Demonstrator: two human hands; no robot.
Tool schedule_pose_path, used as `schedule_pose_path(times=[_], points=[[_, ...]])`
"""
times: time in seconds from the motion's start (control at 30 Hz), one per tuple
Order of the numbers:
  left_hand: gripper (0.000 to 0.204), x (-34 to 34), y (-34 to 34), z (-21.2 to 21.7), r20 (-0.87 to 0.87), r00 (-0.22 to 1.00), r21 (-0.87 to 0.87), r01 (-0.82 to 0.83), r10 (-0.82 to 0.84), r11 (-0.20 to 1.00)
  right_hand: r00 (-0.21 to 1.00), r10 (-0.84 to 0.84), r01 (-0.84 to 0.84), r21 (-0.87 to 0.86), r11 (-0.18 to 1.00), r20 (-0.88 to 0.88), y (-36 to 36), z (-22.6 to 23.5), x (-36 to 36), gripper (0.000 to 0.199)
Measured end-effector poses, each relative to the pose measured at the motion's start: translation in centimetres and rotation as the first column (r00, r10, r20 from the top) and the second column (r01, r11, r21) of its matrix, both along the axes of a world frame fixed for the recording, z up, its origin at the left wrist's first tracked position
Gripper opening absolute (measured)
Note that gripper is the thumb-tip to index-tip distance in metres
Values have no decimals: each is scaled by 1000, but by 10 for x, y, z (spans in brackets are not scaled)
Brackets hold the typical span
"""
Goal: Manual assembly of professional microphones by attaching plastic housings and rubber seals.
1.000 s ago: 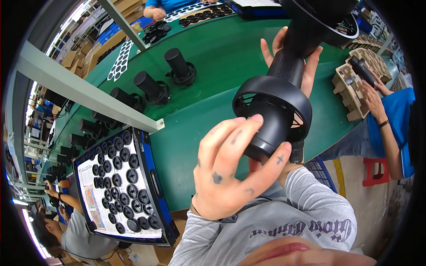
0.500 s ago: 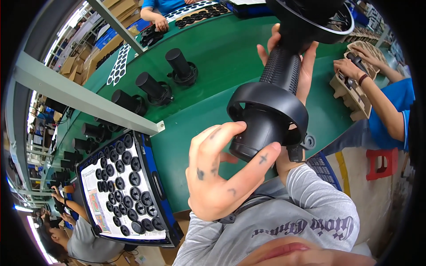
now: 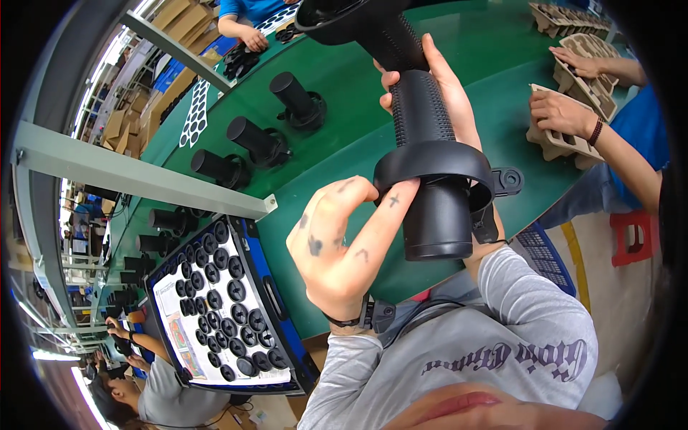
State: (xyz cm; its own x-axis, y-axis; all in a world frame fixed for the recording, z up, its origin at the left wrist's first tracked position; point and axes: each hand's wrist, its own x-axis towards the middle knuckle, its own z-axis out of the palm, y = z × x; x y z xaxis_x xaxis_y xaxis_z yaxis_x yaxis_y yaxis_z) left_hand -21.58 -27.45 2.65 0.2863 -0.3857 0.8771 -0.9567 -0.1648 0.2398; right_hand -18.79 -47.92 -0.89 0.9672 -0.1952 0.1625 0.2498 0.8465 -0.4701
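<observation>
A black cylinder (image 3: pixel 437 222) with a perforated upper part and a wide ring (image 3: pixel 430 161) round it hangs upright over the green bench. From behind, my right hand (image 3: pixel 453 93) is closed round its perforated part, fingertips on the left side and thumb up on the right. My left hand (image 3: pixel 340 240), with small tattoos, pinches the ring's left edge, one finger reaching under it against the cylinder. Above is another black perforated piece (image 3: pixel 394 43) with a flared, wide end, partly out of frame; whether it is joined to the cylinder, I cannot tell.
Several similar black units (image 3: pixel 297 100) stand along the green bench (image 3: pixel 344 143) at left. A blue-edged tray (image 3: pixel 276 308) of round black parts lies near left, beneath a metal beam (image 3: pixel 143 168). At right, another person's hands (image 3: pixel 562 111) rest on moulded cardboard trays (image 3: pixel 555 143).
The black cylinder has swung more upright, and its upper end has shifted left. My left hand's fingers have moved from the cylinder's lower end up to the ring.
</observation>
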Motion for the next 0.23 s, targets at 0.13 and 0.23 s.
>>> schedule_pose_path(times=[0.13,0.23], points=[[48,11,2,-9,32,999,-4,20,-20,1000,998,56,-55,27,998,-24,2,6,-3,53],[48,14,6,-4,142,990,17,-4,2,1000,997,-9,8,-15,1000,-73,5,12,-4,46]])
